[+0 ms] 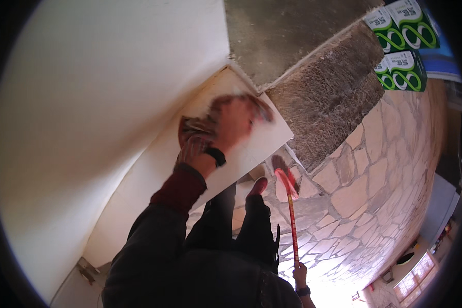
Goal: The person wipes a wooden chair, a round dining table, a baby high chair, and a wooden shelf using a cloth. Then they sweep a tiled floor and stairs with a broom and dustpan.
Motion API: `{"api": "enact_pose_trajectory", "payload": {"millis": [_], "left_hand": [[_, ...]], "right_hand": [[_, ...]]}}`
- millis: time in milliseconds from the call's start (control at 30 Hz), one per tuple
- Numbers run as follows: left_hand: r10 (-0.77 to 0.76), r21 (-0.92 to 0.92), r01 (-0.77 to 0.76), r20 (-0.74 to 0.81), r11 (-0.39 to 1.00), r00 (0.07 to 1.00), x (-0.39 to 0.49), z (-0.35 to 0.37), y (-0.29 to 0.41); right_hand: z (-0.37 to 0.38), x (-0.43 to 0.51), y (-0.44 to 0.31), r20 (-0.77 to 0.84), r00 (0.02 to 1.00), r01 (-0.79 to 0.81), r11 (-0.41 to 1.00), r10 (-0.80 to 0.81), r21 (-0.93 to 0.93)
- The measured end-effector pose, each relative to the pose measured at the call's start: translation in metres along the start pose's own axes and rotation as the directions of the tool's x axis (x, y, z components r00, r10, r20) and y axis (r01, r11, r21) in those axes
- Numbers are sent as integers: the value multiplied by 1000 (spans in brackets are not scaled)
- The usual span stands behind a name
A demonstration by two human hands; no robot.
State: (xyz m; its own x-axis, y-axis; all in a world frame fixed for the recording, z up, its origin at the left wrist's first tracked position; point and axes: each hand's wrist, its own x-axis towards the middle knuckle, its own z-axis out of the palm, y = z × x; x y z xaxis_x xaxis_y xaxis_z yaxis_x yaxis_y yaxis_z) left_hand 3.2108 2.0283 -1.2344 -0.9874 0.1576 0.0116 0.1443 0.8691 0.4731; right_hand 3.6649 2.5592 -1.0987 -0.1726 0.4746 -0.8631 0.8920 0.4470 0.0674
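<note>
My left hand (233,123), blurred, presses on a crumpled dark red striped cloth (196,129) on a white ledge (250,152) beside a pale wall. Part of the cloth lies around the wrist, near a black band; the fingertips are unclear. Low at the right of my body, my right hand (300,271) is closed around the red and yellow handle of a broom (292,219). The broom's head, dark bristles with pink and red parts, rests on the stone floor near my red shoe (258,186).
A brown shaggy mat (327,92) lies beyond the ledge's end, beside a dark grey-brown surface (285,34). Several green and white cartons (404,71) stand at the upper right. Irregular stone paving (354,192) covers the floor. A window (415,277) shows at the lower right.
</note>
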Motion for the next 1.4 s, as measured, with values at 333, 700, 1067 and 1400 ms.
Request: {"api": "enact_pose_trajectory", "payload": {"millis": [333,700,1067,1400], "left_hand": [[-76,-666,659,681,350,729,-175,-40,108],[-489,-690,718,658,-89,572,-255,-64,200],[-639,-683,706,630,-188,440,-335,-39,226],[-609,-675,719,643,-164,465,-367,-20,224]], "right_hand": [[-239,-36,14,-182,882,330,846,-434,-419],[-361,33,-406,-203,422,195,307,-883,-932],[-327,-61,-402,67,420,366,101,-905,-925],[-272,-93,-418,180,355,285,-78,-917,-955]]}}
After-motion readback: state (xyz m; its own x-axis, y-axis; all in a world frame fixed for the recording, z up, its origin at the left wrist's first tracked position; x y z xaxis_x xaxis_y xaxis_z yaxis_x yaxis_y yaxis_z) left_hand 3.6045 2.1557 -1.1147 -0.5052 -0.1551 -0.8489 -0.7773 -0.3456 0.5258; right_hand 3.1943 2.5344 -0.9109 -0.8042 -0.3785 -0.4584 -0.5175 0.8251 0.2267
